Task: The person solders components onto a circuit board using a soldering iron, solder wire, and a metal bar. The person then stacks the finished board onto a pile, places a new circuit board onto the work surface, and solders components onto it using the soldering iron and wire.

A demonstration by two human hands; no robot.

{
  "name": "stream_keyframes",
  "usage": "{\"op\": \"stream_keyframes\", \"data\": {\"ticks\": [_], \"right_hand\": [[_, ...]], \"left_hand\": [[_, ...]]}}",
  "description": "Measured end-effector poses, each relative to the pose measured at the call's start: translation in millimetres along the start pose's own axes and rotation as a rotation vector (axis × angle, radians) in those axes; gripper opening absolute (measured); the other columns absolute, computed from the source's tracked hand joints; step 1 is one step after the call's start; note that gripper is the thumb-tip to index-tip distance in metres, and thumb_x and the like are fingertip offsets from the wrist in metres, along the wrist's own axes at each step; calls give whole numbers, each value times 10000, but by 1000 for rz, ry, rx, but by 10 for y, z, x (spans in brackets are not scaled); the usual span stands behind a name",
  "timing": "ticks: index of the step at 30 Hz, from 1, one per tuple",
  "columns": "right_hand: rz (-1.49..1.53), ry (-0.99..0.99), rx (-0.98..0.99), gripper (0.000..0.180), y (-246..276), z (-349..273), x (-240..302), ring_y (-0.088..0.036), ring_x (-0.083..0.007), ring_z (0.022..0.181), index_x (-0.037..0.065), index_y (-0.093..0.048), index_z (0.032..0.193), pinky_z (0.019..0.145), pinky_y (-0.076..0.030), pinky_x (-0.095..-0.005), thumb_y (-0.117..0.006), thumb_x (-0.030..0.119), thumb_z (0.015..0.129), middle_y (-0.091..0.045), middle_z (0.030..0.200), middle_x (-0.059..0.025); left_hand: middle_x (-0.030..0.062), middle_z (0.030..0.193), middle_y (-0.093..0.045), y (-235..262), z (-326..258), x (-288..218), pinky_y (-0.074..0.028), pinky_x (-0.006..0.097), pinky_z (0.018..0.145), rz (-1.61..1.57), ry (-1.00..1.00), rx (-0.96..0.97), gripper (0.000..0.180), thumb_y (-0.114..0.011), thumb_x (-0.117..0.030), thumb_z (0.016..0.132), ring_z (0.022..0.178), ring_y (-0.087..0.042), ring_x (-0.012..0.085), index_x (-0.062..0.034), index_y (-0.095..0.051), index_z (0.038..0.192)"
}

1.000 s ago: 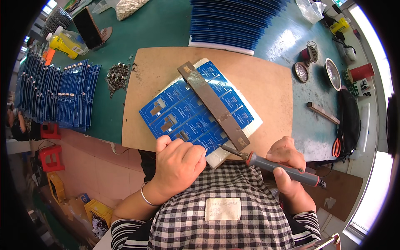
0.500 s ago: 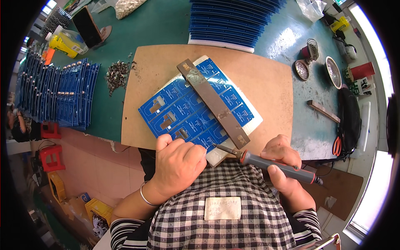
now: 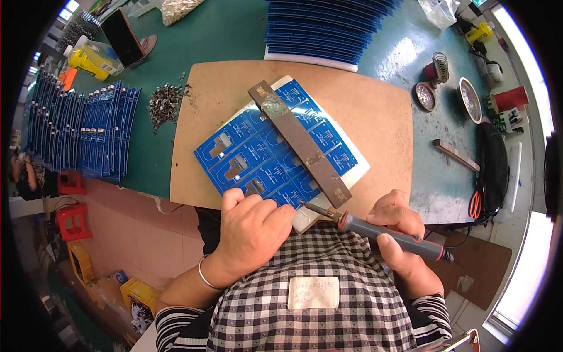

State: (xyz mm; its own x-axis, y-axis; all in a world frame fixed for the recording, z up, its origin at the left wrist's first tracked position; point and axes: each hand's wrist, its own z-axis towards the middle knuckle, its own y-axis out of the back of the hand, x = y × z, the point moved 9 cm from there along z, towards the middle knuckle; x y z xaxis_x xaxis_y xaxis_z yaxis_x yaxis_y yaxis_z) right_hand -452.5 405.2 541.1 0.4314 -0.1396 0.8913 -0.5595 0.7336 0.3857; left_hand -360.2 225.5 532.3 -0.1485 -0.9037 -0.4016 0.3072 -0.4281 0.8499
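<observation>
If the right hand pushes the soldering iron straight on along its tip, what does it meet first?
Probably the blue circuit board panel, at its near edge beside the left hand; the right hand aims the soldering iron there.

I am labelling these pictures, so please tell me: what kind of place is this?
Probably an electronics assembly workshop: the right hand holds a soldering iron at a blue circuit board panel, and stacks of blue boards stand on the green bench.

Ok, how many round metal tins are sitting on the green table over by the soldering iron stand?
2. A smaller round tin sits right below the coiled iron stand; a larger round tin lies just right of it. More could be hidden among the clutter at the right edge.
</observation>
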Motion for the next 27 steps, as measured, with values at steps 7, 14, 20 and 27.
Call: {"op": "stream_keyframes", "data": {"ticks": [7,14,20,27], "right_hand": [[6,-6,21,251,34,11,23,-575,-222,736,10,-674,827,767,-413,-355,-659,248,749,-630,759,-86],[164,17,-105,318,244,82,-37,-542,-224,712,-14,-639,860,648,-422,-344,-650,298,800,-597,751,-107],[10,136,-104,309,554,415,2,-538,-221,682,-12,-647,868,622,-417,-339,-668,279,767,-591,745,-103],[-390,389,234,292,518,1203,432,-553,-230,628,35,-677,894,661,-409,-352,-727,143,628,-578,658,-62]], "left_hand": [[-34,591,-462,116,-4,59,-305,340,682,40,17,-26,159,-770,-92,681,561,-452,159,-155,-667,785],[9,692,-523,479,165,393,-387,292,652,-230,233,-199,171,-681,-10,796,604,-490,112,-58,-609,943],[55,724,-651,794,459,702,-421,231,578,-447,335,-352,84,-669,14,832,588,-567,99,-36,-687,897],[42,722,-654,663,1054,506,-401,332,557,90,-8,-212,146,-725,-50,750,636,-595,221,-78,-664,880]]}}
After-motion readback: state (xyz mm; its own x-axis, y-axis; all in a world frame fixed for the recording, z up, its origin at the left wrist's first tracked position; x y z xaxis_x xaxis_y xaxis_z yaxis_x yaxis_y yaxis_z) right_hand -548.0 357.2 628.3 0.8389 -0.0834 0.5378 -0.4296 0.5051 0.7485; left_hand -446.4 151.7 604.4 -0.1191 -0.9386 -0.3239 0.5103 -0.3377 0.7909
